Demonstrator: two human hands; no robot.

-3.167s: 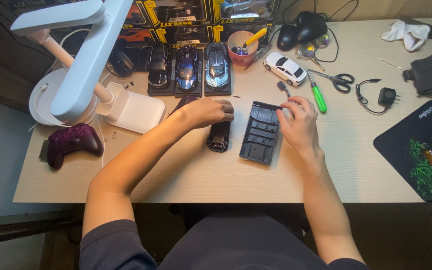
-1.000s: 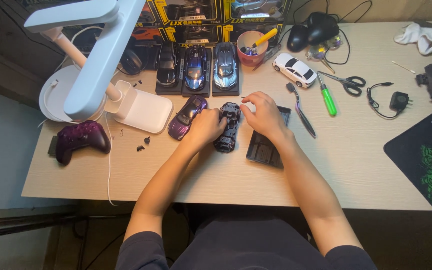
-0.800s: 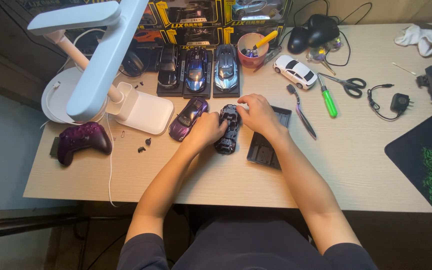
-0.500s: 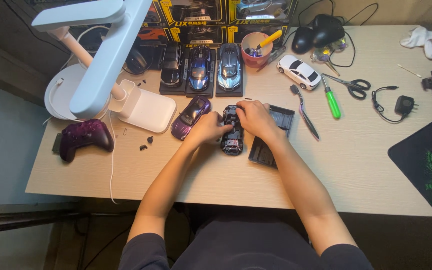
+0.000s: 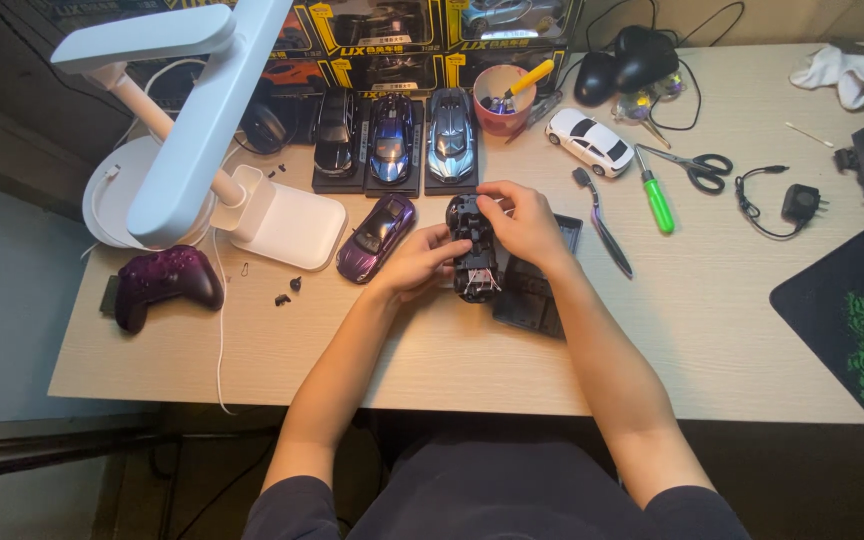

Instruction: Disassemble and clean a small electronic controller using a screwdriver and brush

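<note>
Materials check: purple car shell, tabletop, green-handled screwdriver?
Purple car shell: glossy painted finish with lamp highlights; metal or plastic, cannot tell. Tabletop: pale wood-grain, matte, likely laminate. Green-handled screwdriver: shiny translucent-looking plastic handle, thin metal shaft.

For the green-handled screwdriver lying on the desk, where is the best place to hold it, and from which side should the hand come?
Take the green-handled screwdriver by its thick green handle, coming from above. It lies flat, handle toward the person, thin shaft pointing away. The scissors lie close on its right at the shaft end, so a grip low on the handle probably keeps the fingers clear of them.
</note>
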